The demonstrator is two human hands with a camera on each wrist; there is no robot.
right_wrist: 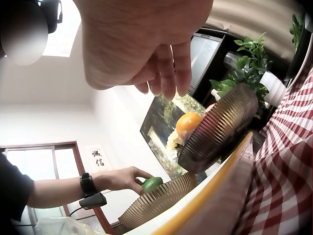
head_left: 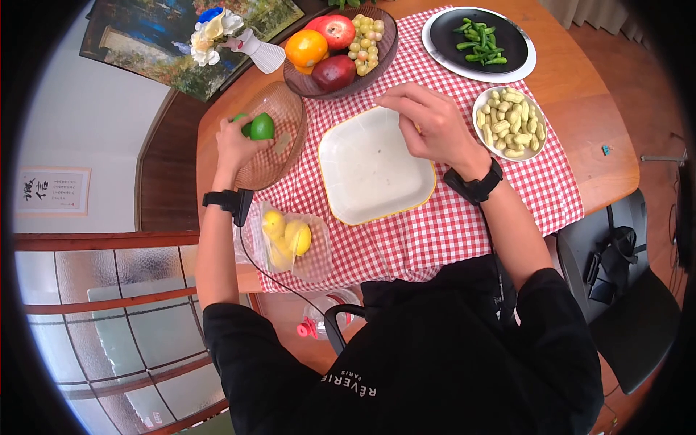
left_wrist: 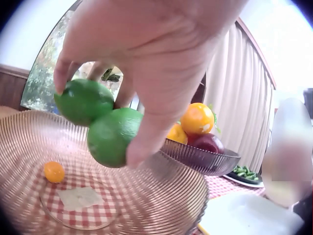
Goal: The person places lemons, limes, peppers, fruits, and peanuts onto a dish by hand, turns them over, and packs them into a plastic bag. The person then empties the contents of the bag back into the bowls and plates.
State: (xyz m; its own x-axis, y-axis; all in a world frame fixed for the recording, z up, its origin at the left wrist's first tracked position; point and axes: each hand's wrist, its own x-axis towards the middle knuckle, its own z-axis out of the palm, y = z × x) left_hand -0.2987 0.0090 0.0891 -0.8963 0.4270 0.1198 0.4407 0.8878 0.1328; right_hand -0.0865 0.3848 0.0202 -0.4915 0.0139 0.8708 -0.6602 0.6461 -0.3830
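Two green limes (left_wrist: 113,137) are gripped between the thumb and fingers of my left hand (head_left: 235,148), over the ribbed amber glass bowl (left_wrist: 161,205). In that bowl lies a small orange fruit (left_wrist: 54,172); the left hand hides it in the head view. My right hand (head_left: 435,123) hovers above the far right corner of the white square dish (head_left: 373,174) with a yellow rim, fingers loosely bent and holding nothing. Nearest to the left forearm is a clear plastic bag (head_left: 312,264) of yellow lemons (head_left: 297,237).
A darker glass bowl (head_left: 391,54) holds an orange, grapes and other fruit. Right of it stand a black plate (head_left: 446,43) of green peppers and a white bowl (head_left: 480,123) of peanuts. A white vase (head_left: 261,52) with flowers is at the back left. A checked cloth (head_left: 464,232) covers part of the table.
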